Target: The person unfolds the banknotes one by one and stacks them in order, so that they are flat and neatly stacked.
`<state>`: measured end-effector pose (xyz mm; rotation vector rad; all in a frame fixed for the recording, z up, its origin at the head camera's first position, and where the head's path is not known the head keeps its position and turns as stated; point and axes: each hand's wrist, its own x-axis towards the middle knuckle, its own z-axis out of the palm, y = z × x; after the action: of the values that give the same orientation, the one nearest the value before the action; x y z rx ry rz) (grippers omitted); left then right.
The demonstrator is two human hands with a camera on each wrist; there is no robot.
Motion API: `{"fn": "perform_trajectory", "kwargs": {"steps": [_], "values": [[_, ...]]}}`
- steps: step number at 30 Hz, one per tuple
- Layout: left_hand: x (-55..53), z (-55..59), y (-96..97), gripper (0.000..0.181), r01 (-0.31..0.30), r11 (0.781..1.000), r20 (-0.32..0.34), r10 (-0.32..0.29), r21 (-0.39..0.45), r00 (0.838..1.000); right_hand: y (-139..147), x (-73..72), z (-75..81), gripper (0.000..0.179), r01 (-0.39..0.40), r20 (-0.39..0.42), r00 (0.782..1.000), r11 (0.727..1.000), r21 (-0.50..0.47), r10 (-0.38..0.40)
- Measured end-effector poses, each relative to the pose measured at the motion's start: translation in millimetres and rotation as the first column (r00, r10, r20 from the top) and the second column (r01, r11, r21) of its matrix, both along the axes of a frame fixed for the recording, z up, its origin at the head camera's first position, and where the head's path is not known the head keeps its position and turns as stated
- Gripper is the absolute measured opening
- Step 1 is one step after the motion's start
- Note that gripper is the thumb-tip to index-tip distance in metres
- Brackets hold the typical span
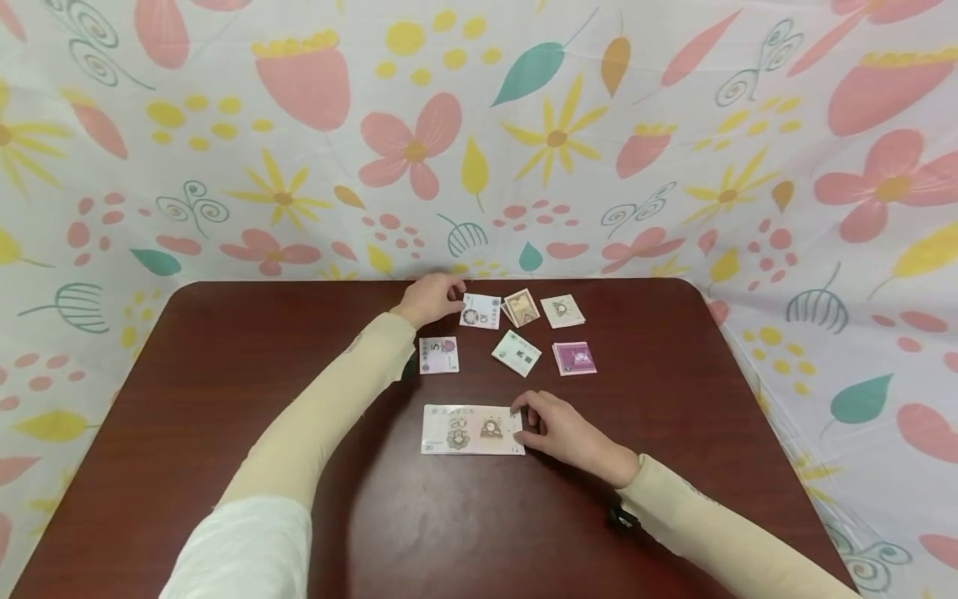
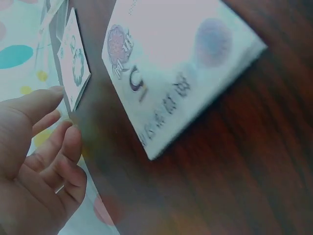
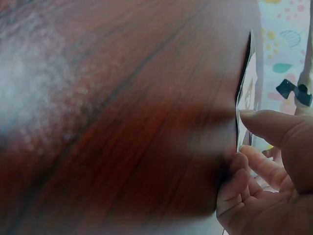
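A stack of unfolded paper play banknotes marked 20 (image 1: 475,430) lies on the table in front. My right hand (image 1: 565,428) holds its right end; the right wrist view shows the thumb (image 3: 261,122) against the edge of the notes (image 3: 247,88). At the back, my left hand (image 1: 432,298) is at the left edge of a folded note marked 10 (image 1: 486,313). In the left wrist view, its thumb and fingers are parted beside that note (image 2: 74,63), with nothing between them. Closer to the left wrist lies a folded purple-grey note marked 5 (image 1: 437,356).
Other small folded notes lie in two rows: brown (image 1: 522,308), pale with a grey print (image 1: 563,311), green marked 2 (image 1: 516,353) and purple (image 1: 575,358). The dark wooden table (image 1: 636,374) meets a flower-patterned cloth (image 1: 486,166) at its back.
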<state>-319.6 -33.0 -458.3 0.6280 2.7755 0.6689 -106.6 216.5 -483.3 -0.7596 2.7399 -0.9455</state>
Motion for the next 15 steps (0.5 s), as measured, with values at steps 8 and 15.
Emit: {"fn": "perform_trajectory", "kwargs": {"steps": [8, 15], "values": [[-7.5, -2.7, 23.1, 0.041, 0.003, 0.992, 0.005, -0.003, -0.123, 1.0, 1.5, -0.8, -1.7, 0.033, -0.004, -0.001, 1.0, 1.0, -0.009, 0.004], [-4.8, -2.5, 22.4, 0.036, -0.042, 0.992, 0.043, 0.048, -0.121, 0.998, 0.8, -2.1, -2.3, 0.033, -0.01, -0.005, 1.0, 1.0, -0.012, 0.009]]}}
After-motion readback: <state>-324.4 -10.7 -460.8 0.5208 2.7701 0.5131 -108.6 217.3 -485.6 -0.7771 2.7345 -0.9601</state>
